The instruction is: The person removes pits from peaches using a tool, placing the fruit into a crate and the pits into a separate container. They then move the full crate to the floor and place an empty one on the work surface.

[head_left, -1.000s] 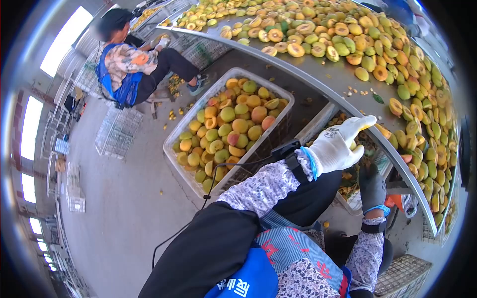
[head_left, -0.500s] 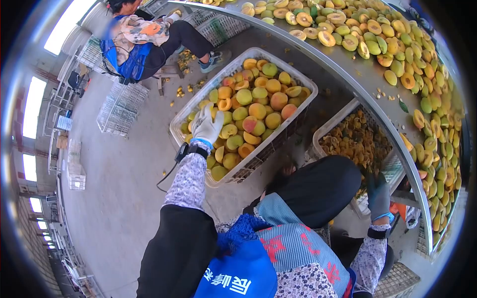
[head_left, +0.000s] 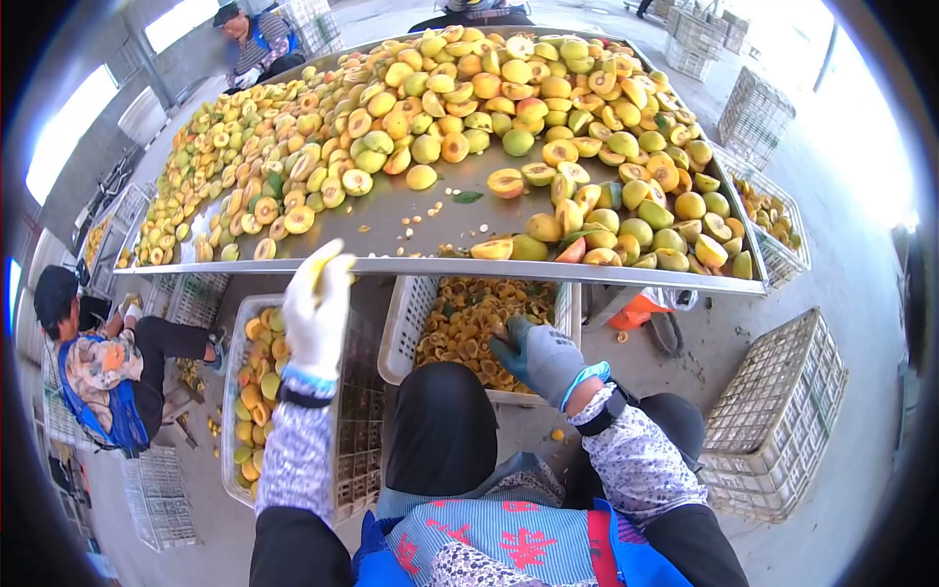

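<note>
My left hand (head_left: 318,318), in a white glove, is raised at the near edge of the metal table (head_left: 391,265). Its fingers are drawn together, with a yellowish patch between them that I cannot make out. Below and left of it stands a crate of peaches (head_left: 256,391), some whole and some halved. My right hand (head_left: 548,362), in a grey glove with darker fingers, hovers over a white crate (head_left: 396,342) of yellow-brown fruit scraps (head_left: 465,333). Its fingers are bent and slightly apart, with nothing visible in them. Halved peaches (head_left: 489,88) cover much of the tabletop.
A person (head_left: 108,362) sits at the left, another (head_left: 259,49) at the far left corner, and part of a third (head_left: 474,12) behind the table. An upturned crate (head_left: 778,416) stands at right. Pits and a leaf (head_left: 467,197) lie on the tabletop.
My view has turned from the peach crate toward the table. My left hand has left the peaches and risen to the table edge, its fingers now closer together. My right hand stays by the scraps crate.
</note>
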{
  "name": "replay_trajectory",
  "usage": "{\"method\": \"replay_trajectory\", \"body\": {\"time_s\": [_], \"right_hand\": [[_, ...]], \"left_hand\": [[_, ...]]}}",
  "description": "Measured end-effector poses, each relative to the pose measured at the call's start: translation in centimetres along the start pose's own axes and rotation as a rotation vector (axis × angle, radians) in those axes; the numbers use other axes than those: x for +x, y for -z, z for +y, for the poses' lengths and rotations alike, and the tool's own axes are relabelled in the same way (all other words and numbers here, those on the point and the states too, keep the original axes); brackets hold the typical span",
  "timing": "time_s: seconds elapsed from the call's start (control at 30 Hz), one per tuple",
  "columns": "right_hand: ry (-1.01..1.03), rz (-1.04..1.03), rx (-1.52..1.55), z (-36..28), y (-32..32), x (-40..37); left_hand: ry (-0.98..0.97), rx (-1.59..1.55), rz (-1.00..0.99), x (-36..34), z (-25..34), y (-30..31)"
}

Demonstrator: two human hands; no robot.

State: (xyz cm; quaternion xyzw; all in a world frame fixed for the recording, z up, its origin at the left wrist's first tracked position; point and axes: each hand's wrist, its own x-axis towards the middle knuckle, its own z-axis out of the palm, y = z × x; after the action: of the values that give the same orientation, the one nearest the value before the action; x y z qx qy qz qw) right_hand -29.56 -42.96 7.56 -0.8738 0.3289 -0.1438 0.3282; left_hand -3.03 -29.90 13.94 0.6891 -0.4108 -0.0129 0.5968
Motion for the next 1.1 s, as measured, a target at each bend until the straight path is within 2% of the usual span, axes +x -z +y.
{"method": "replay_trajectory", "body": {"time_s": [0.07,0.13,0.17,0.2,0.23,0.3,0.4,0.43,0.5,0.57,0.67,0.77,0.83,0.9,0.93,1.03,1.07,1.1], "right_hand": [[0.068,0.04,0.073,0.7,0.3,-0.6],[0.061,0.031,0.05,0.3,1.7,-1.0],[0.058,0.025,0.039,0.0,2.3,-1.1],[0.044,0.014,0.012,0.1,2.6,-1.1],[0.038,0.01,0.002,0.2,2.8,-1.0],[0.03,0.002,-0.024,0.4,3.1,-0.9],[0.045,0.064,0.017,0.3,3.6,-1.1],[0.047,0.076,0.028,0.2,3.8,-1.1],[0.047,0.252,0.156,-0.1,4.4,-0.4],[0.042,0.376,0.359,-0.4,4.9,0.5],[0.017,0.495,0.79,-1.4,5.6,1.3],[-0.104,0.429,0.998,-1.6,5.9,2.0],[-0.19,0.256,1.171,-2.7,7.1,1.4],[-0.355,0.066,1.341,-2.8,8.3,1.0],[-0.371,0.11,1.414,-3.7,7.9,1.0],[-0.267,-0.001,1.59,-3.2,6.2,1.4],[-0.31,0.01,1.478,-2.9,6.4,1.6],[-0.23,0.154,1.334,-2.5,5.8,1.8]], "left_hand": [[0.037,-0.055,-0.267,4.4,2.6,-6.9],[0.123,0.144,-0.475,8.7,4.0,-13.4],[0.086,0.24,-0.505,10.4,3.6,-16.6],[0.145,0.431,-0.563,11.2,5.7,-18.8],[0.095,0.531,-0.558,12.8,1.7,-22.3],[0.064,0.818,-0.729,12.6,1.0,-24.9],[-0.123,0.861,-0.891,12.8,2.5,-24.2],[-0.04,0.645,-0.885,12.6,2.5,-23.5],[0.119,0.214,-0.847,11.9,2.4,-21.4],[0.134,-0.144,-0.869,10.3,3.3,-19.3],[-0.187,-0.018,-0.858,6.7,7.1,-15.6],[-0.406,0.056,-0.851,3.6,9.9,-13.6],[-0.361,-0.115,-0.811,1.8,10.0,-13.9],[-0.221,-0.445,-0.752,0.5,10.0,-14.4],[-0.15,-0.606,-0.718,-0.1,9.9,-14.9],[0.232,-1.043,-0.466,-2.6,10.2,-17.6],[0.254,-1.07,-0.408,-2.6,10.7,-17.6],[0.19,-1.024,-0.396,-2.3,10.3,-17.8]]}}
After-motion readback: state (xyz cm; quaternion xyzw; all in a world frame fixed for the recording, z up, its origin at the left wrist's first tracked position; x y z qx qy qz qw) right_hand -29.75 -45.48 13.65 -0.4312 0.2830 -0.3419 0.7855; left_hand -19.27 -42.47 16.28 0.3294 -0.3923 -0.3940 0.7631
